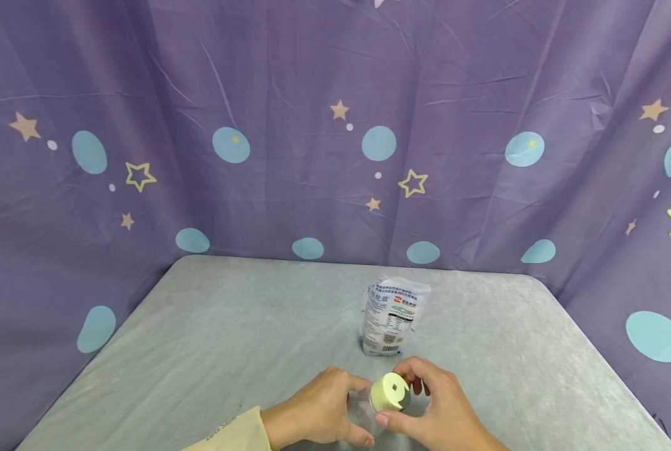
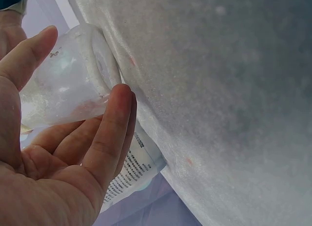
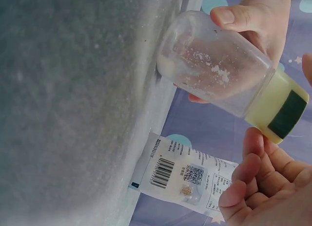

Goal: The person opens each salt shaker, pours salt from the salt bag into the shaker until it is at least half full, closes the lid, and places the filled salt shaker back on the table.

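A clear seasoning bottle (image 3: 214,65) with white grains clinging to its inside stands at the table's near side, tilted slightly. Its pale yellow cap (image 1: 389,391) carries a dark green panel (image 3: 288,114). My left hand (image 1: 327,407) holds the bottle's body from the left, thumb on one side and fingers on the other. From the right, my right hand (image 1: 445,407) grips the cap between thumb and fingers. In the left wrist view, the bottle's round base (image 2: 102,60) shows close to the tabletop.
A white printed bag of salt (image 1: 392,319) stands upright just beyond the hands. Grey cloth covers the table (image 1: 228,338). Behind and along both sides hangs a purple curtain (image 1: 290,125) with stars and blue spots.
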Demonstrator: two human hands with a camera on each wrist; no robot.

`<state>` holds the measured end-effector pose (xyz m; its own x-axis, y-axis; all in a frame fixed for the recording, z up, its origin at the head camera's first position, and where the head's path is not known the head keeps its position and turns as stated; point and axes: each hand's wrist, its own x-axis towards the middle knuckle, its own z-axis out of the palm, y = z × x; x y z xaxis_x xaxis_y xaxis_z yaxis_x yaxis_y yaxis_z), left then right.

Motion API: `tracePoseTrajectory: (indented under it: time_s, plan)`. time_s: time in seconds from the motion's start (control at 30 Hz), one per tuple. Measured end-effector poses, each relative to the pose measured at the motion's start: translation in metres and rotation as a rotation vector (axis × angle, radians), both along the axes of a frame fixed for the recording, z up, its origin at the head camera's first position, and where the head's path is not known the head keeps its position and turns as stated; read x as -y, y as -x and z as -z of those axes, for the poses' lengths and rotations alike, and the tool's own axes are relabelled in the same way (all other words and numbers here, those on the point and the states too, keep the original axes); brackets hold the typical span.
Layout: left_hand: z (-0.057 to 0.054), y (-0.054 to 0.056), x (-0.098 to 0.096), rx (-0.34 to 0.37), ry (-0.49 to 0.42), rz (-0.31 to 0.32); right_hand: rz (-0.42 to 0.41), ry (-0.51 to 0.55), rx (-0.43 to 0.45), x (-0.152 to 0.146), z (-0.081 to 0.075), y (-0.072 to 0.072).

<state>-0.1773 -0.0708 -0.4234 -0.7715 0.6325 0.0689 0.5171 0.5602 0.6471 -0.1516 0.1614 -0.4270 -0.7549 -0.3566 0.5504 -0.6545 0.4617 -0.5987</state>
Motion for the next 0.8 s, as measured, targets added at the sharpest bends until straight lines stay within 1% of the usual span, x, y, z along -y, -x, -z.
tracePoseTrajectory:
  time_s: [0.13,0.33,0.47,0.57,0.67,0.8]
  plan:
    - [-0.0002,-0.0001,-0.0003,-0.005,0.006,0.000,0.016,0.000,0.001,0.0013,-0.0010,-0.0012]
    - [-0.0003,0.0000,-0.0004,-0.019,0.017,-0.003,0.023,0.001,-0.037,0.0018,-0.0008,-0.0001]
    - [-0.0002,-0.0003,-0.0001,-0.041,0.024,-0.006,-0.017,0.002,-0.072,0.0014,-0.0010,0.0020]
    - [-0.0002,-0.0005,0.0001,-0.043,0.019,-0.006,-0.053,-0.002,-0.091,0.0007,-0.0018,0.0027]
    - [-0.0004,-0.0006,0.0002,-0.040,0.016,-0.005,-0.077,-0.007,-0.097,-0.0001,-0.0025,0.0030]
    - [-0.0007,-0.0008,0.0001,-0.036,0.020,-0.003,-0.094,-0.012,-0.078,-0.0007,-0.0040,0.0026]
